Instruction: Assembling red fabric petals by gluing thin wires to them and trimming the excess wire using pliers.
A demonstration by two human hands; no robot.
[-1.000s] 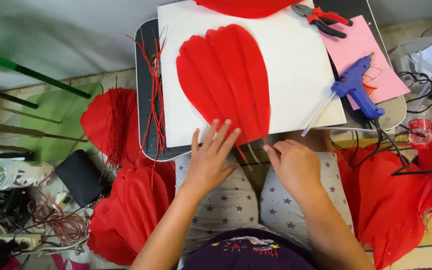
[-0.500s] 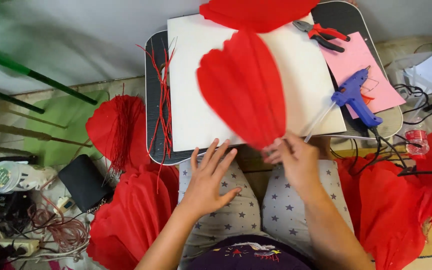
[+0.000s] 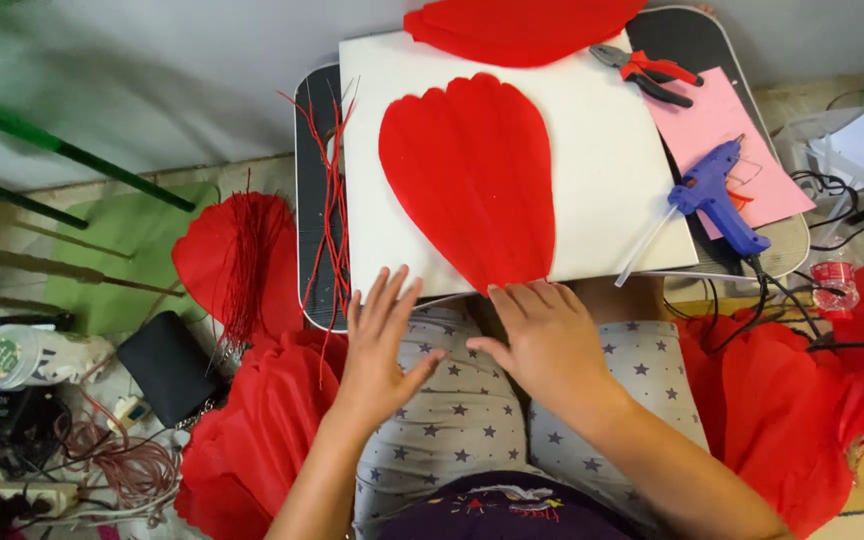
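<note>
From the head view, a red paper petal (image 3: 472, 175) lies flat on the white board (image 3: 612, 200). The right hand (image 3: 547, 340) presses its fingertips on the petal's narrow tip. The left hand (image 3: 380, 345), fingers spread and empty, rests just beside the board's near edge.

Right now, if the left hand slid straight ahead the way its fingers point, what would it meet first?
Probably the near edge of the white board; the left hand already lies close to it. Height is unclear.
</note>
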